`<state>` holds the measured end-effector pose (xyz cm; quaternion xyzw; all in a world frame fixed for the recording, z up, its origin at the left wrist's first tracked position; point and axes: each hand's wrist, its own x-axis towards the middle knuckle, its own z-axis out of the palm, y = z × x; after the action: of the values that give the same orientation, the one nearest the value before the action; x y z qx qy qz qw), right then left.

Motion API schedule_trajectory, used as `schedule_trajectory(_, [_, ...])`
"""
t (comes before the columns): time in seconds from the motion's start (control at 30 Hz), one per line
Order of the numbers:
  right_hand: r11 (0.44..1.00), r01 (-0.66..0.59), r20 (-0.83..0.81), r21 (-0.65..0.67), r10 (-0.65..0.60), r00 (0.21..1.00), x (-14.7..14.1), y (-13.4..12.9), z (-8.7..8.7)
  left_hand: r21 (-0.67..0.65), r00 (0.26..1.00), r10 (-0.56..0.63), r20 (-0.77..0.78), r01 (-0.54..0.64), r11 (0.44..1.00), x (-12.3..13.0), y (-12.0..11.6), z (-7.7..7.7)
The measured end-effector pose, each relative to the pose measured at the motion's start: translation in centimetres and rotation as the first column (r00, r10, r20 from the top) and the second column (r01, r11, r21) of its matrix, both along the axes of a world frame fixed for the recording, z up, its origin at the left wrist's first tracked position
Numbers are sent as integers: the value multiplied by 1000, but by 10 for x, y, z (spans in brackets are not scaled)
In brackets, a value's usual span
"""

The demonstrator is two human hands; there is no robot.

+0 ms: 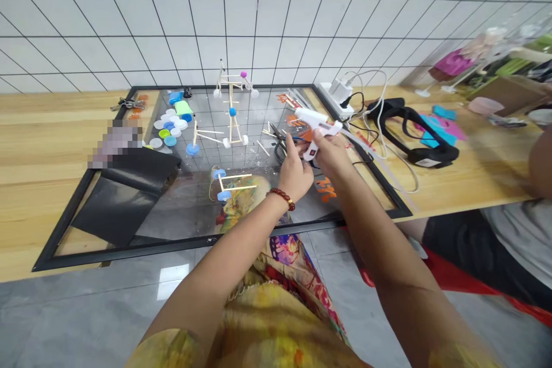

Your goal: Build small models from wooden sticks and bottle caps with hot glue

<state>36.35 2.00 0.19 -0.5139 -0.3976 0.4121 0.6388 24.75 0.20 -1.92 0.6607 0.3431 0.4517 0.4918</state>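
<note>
My right hand (pixel 332 152) is wrapped around a white hot glue gun (pixel 314 122), its nozzle pointing left and its cable trailing to the right. Close beside it is my left hand (pixel 296 173), index finger stretched out and thumb apart; its other fingers are partly hidden, and I see nothing held in it. Dark-handled scissors (pixel 279 149) lie just left of that hand, among thin sticks. Further left, a small frame of sticks with blue bottle-cap wheels (pixel 223 185) rests on the glass. Behind it stand another stick piece with a blue cap (pixel 192 149) and a taller stick structure (pixel 232 118).
Colourful bottle caps (pixel 164 133) cluster at the left of the black-framed glass board (pixel 259 213), near a black sheet (pixel 125 195). At right are a power strip (pixel 338 98), looping cables and a black headset strap (pixel 414 132). A seated person (pixel 487 241) is at far right.
</note>
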Motion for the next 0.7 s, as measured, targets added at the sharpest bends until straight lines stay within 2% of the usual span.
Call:
schedule_trajectory(0.07, [988, 147, -82, -51, -150, 985, 17, 15, 6, 5, 999, 37, 18, -37, 999, 1, -1, -2])
schedule_trajectory(0.17, [951, 289, -189, -109, -305, 934, 41, 44, 14, -34, 997, 71, 17, -70, 997, 2, 0, -4])
schedule_trajectory(0.33, [895, 374, -238, -242, -428, 872, 59, 75, 14, -131, 995, 96, 5, -95, 987, 2, 4, -5])
schedule_trajectory(0.47, [892, 367, -164, -264, -416, 894, 58, 72, 7, -138, 995, 102, -1, -101, 985, 3, 3, -5])
schedule_trajectory(0.6, [929, 292, -81, -228, -317, 945, 58, 58, 3, -118, 996, 91, 11, -89, 989, 7, -1, -8])
schedule_trajectory(0.7, [952, 233, 60, -197, -226, 972, 61, 46, -3, -101, 996, 83, 33, -79, 992, 10, -2, -10])
